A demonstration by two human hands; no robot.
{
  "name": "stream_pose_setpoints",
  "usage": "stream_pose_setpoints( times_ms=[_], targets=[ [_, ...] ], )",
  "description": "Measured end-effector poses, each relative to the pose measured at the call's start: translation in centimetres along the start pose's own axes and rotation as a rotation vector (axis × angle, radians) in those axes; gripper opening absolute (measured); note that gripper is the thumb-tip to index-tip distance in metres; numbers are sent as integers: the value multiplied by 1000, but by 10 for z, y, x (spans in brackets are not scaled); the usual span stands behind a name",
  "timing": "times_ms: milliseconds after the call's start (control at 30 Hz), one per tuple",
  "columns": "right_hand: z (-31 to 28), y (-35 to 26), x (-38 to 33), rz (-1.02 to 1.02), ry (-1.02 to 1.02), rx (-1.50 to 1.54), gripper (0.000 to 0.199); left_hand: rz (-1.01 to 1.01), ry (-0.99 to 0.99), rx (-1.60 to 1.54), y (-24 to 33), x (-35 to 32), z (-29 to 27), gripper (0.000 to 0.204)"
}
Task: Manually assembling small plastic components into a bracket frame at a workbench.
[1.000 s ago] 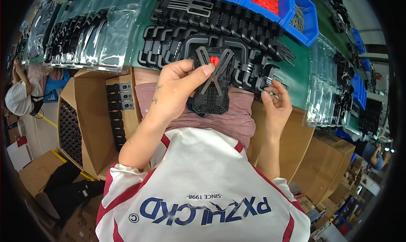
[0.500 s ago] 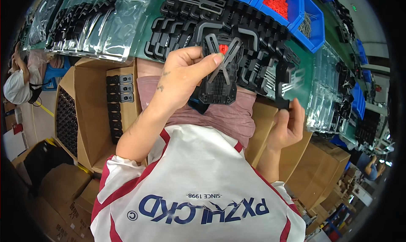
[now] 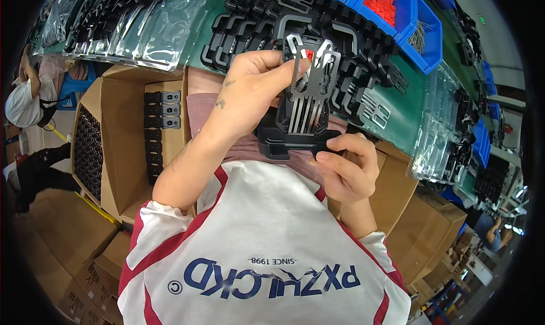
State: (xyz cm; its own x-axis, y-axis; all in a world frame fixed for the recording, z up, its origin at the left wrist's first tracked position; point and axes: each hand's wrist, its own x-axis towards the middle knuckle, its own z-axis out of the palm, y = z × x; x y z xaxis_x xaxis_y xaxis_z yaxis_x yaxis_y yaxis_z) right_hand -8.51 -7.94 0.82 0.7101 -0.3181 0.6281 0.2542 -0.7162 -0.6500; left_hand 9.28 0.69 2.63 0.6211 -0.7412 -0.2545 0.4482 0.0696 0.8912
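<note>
My left hand (image 3: pixel 250 95) is closed on a black plastic assembly (image 3: pixel 282 120), its thumb pressing near a small red piece (image 3: pixel 309 53) at the upper end. The assembly is held in front of my lap, at the table's near edge. My right hand (image 3: pixel 352 169) pinches the right end of a black plastic bracket (image 3: pixel 278 146). Slotted grey metal strips (image 3: pixel 306 112) run up from this bracket and lie over the assembly's face, covering much of it. Whether the two parts are joined cannot be made out.
Rows of black angled brackets (image 3: pixel 238 38) lie on the green table (image 3: pixel 397 123). Beyond them, blue bins (image 3: pixel 428 61) hold red parts (image 3: pixel 380 7) and metal pins (image 3: pixel 419 38). Clear plastic trays (image 3: pixel 162 49) flank them. An open cardboard box (image 3: pixel 125 137) stands left; other people are farther off.
My right hand has brought the bracket with metal strips leftward from the table's right side onto the assembly. The crossed arms seen before are now largely covered. My left hand keeps its hold.
</note>
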Motion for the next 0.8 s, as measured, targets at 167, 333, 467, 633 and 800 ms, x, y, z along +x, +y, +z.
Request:
stream_pose_setpoints(
  times_ms=[167, 333, 467, 633, 800],
  targets=[
    [7, 5, 3, -61, 94, -67, 18, -65, -74, -96, 10, -3, -3, 23],
    [10, 7, 1, -62, 101, -55, 19, -4, -91, -299, 3, -4, -3, 25],
    [9, 3, 0, -43, 101, -65, 19, 64, -235, -315, -9, -4, -20, 18],
    [7, 1, 1, -39, 84, -76, 17, 84, -244, -202, -8, -19, -13, 25],
    [3, 1, 1, -43, 34, -29, 24, -31, -224, -162, -1, -27, -11, 40]
  ],
)
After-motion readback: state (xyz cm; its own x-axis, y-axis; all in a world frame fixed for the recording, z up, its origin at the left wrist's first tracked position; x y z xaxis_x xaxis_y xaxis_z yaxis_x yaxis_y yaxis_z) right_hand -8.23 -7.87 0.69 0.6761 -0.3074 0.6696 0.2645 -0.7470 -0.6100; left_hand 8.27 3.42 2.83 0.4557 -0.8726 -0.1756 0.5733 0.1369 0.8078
